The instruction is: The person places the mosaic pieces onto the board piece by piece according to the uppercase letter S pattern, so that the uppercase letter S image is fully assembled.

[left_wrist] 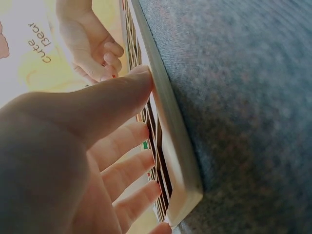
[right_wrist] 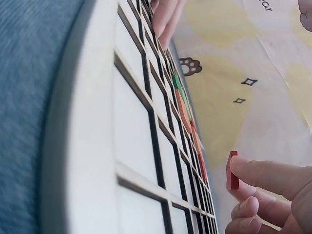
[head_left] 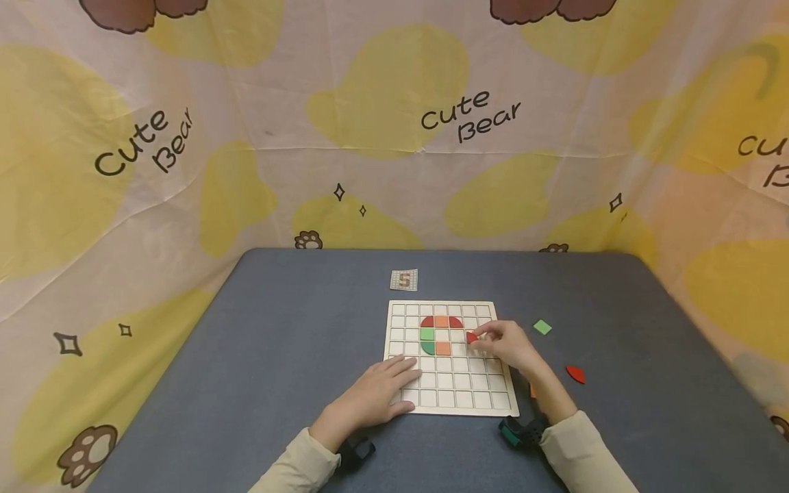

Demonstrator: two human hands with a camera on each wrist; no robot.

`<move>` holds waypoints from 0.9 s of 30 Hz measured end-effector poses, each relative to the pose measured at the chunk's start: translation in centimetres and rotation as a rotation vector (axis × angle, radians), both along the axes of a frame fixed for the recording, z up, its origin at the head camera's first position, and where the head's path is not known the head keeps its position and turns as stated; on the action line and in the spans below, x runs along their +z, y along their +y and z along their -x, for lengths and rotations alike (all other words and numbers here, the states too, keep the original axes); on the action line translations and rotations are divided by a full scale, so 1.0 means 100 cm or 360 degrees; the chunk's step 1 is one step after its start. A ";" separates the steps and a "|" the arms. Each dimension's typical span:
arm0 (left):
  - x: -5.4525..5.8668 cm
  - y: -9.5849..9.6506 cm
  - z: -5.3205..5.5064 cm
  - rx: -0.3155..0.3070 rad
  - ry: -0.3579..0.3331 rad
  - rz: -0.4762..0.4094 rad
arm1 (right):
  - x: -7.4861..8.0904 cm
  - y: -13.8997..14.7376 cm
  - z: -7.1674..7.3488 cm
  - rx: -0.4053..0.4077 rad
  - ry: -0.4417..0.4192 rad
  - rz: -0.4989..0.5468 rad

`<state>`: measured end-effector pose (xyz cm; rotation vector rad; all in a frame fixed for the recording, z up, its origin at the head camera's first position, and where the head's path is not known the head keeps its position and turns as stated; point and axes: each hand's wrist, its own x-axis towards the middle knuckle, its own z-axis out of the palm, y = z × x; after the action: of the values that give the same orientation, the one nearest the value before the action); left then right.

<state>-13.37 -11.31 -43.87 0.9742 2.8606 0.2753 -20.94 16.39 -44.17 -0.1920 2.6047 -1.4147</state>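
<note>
A white gridded board (head_left: 456,400) lies on the table. My left hand (head_left: 372,394) rests on its near left corner, fingers spread nearly straight and the thumb at the front edge. Between thumb and forefinger, my right hand (head_left: 505,346) pinches a red quarter-round tile (right_wrist: 233,170), held above the board's right side. Set in the grid are a red tile (head_left: 427,322), an orange square (head_left: 441,322) and another red tile (head_left: 456,322) in one row. Below them sit a light green square (head_left: 427,334), a dark green rounded tile (head_left: 428,348) and a second orange square (head_left: 442,348).
A small card (head_left: 403,280) with an S-shaped pattern lies behind the board. Right of the board are a loose light green square (head_left: 542,327) and a red rounded tile (head_left: 576,374). An orange piece (head_left: 533,391) shows partly beside the right forearm. A printed cloth hangs behind the table.
</note>
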 end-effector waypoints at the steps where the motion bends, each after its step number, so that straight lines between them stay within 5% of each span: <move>1: 0.000 0.000 0.000 0.0001 -0.0001 -0.0003 | -0.001 -0.001 0.000 -0.0001 0.0001 -0.0004; 27: 0.001 0.000 -0.001 0.0001 -0.0017 -0.0012 | -0.006 -0.024 -0.006 0.0004 0.0051 -0.0111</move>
<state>-13.26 -11.32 -43.80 0.9702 2.8525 0.2901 -20.32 14.03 -44.80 -0.2108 2.6738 -1.3282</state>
